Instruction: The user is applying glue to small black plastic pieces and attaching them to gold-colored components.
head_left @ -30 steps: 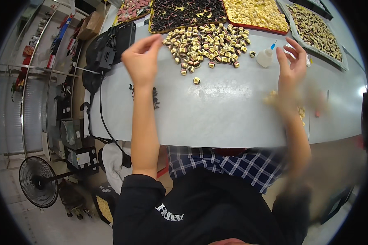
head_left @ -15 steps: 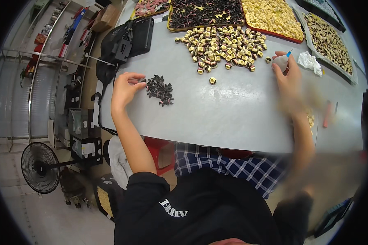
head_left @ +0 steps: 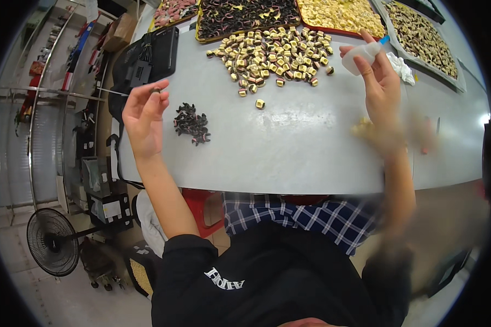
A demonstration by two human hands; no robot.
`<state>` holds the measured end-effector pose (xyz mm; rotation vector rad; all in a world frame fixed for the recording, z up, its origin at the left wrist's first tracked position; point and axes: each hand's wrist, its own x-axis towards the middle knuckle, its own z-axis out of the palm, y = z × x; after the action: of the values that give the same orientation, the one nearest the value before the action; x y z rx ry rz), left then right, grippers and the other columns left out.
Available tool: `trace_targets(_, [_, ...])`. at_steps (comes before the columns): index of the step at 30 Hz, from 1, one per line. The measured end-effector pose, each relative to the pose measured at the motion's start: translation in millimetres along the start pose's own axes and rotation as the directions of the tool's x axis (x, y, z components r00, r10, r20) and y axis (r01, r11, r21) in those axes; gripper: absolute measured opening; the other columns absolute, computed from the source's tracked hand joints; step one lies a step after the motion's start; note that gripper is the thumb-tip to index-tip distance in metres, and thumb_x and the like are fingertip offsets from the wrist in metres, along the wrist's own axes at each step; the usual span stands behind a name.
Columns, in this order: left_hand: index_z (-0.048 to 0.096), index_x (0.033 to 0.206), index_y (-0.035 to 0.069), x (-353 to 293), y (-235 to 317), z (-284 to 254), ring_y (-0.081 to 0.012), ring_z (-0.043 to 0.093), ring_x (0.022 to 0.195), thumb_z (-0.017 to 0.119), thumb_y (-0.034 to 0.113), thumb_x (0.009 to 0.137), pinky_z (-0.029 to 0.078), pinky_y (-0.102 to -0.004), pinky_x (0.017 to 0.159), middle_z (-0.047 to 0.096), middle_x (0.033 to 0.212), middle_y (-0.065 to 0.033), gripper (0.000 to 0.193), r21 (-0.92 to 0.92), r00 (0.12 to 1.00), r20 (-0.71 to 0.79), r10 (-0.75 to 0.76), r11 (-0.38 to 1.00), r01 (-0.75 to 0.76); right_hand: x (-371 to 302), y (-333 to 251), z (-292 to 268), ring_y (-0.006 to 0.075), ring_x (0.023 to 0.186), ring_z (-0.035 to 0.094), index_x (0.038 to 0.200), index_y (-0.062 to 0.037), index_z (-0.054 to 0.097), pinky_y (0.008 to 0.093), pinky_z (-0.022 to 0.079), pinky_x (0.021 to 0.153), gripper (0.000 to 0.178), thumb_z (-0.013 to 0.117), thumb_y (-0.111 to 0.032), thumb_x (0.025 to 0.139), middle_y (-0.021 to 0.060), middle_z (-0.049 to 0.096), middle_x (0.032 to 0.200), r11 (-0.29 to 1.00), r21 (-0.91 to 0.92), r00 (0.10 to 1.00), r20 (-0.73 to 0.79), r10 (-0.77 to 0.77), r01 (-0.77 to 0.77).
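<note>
My left hand (head_left: pixel 147 117) is raised beside the small pile of black-and-pink curved pieces (head_left: pixel 191 125). Thumb and fingertips pinch a small dark piece (head_left: pixel 156 90), seemingly one of that kind. In my right hand (head_left: pixel 383 87) is a whitish squeeze bottle (head_left: pixel 360 59) with a blue nozzle, tilted so that the nozzle points up and right. Between the hands and farther back spreads a heap of small cream, pink and black block-shaped pieces (head_left: pixel 281 57). One such block (head_left: pixel 260 104) sits apart at the heap's near side.
Trays of black curved pieces (head_left: pixel 245 16), cream pieces (head_left: pixel 338 15) and mixed pieces (head_left: pixel 417 38) line the far edge. A crumpled white tissue (head_left: pixel 401 68) lies behind my right hand. A black bag (head_left: pixel 161 52) is at the left. A blurred smear hides part of my right forearm.
My left hand has lifted away from the dark pile with a piece between its fingertips. My right hand has raised and tilted the bottle. The whole view has shifted slightly.
</note>
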<state>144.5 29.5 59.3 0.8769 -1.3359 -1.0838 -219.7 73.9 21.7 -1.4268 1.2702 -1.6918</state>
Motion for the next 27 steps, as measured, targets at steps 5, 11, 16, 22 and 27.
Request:
trace_targets(5, [0.057, 0.107, -0.001, 2.3, -11.3, 89.7, -0.0101, 0.058, 0.085, 0.055, 0.009, 0.087, 0.049, -0.0222, 0.075, 0.061, 0.096, -0.0086, 0.022, -0.286, 0.938, 0.341, -0.064, 0.943, 0.168, 1.8, -16.7, -5.9, 0.0149, 0.098, 0.057, 0.123, 0.0039, 0.041, 0.0275, 0.043, 0.087, 0.040, 0.051, -0.018, 0.090, 0.0143, 0.062, 0.102, 0.980, 0.166, 0.993, 0.064, 0.102, -0.111])
trace_targets(11, [0.059, 0.104, 0.000, -19.5, -40.0, 159.6, -0.0106, 0.057, 0.086, 0.056, 0.017, 0.088, 0.049, -0.0255, 0.081, 0.060, 0.097, -0.0063, 0.023, -0.159, 0.699, 0.584, -0.413, 0.786, 0.597, 2.2, -16.5, -11.8, 0.0174, 0.095, 0.058, 0.116, 0.0018, 0.047, 0.0278, 0.045, 0.083, 0.041, 0.056, -0.026, 0.087, 0.0177, 0.061, 0.104, 0.902, 0.363, 0.973, 0.092, 0.213, -0.232])
trace_targets(16, [0.059, 0.104, 0.000, -29.2, -50.6, 163.4, -0.0102, 0.058, 0.084, 0.056, 0.018, 0.088, 0.050, -0.0247, 0.080, 0.061, 0.101, -0.0088, 0.024, -0.168, 0.607, 0.628, -0.488, 0.677, 0.717, 0.9, -22.8, -10.8, 0.0173, 0.097, 0.058, 0.113, -0.0009, 0.051, 0.0269, 0.046, 0.081, 0.038, 0.058, -0.026, 0.086, 0.0183, 0.060, 0.106, 0.840, 0.474, 0.965, 0.131, 0.227, -0.262])
trace_targets(22, [0.058, 0.105, 0.000, -31.5, -53.6, 159.4, -0.0103, 0.057, 0.084, 0.057, 0.018, 0.087, 0.048, -0.0168, 0.069, 0.059, 0.095, -0.0050, 0.026, -0.134, 0.587, 0.613, -0.528, 0.663, 0.737, -0.4, -18.8, -15.4, 0.0147, 0.091, 0.058, 0.109, -0.0010, 0.052, 0.0257, 0.047, 0.078, 0.034, 0.061, -0.021, 0.084, 0.0150, 0.060, 0.105, 0.780, 0.531, 0.942, 0.239, 0.237, -0.331])
trace_targets(27, [0.056, 0.110, -0.001, -35.5, -59.9, 156.1, -0.0093, 0.056, 0.082, 0.059, 0.017, 0.086, 0.046, -0.0145, 0.066, 0.059, 0.095, -0.0072, 0.031, -0.211, 0.624, 0.586, -0.517, 0.645, 0.734, -8.1, -14.9, -4.1, 0.0079, 0.088, 0.051, 0.118, -0.0012, 0.042, 0.0246, 0.040, 0.086, 0.047, 0.051, -0.038, 0.089, 0.0147, 0.053, 0.116, 0.824, 0.465, 0.929, -0.013, 0.370, -0.322])
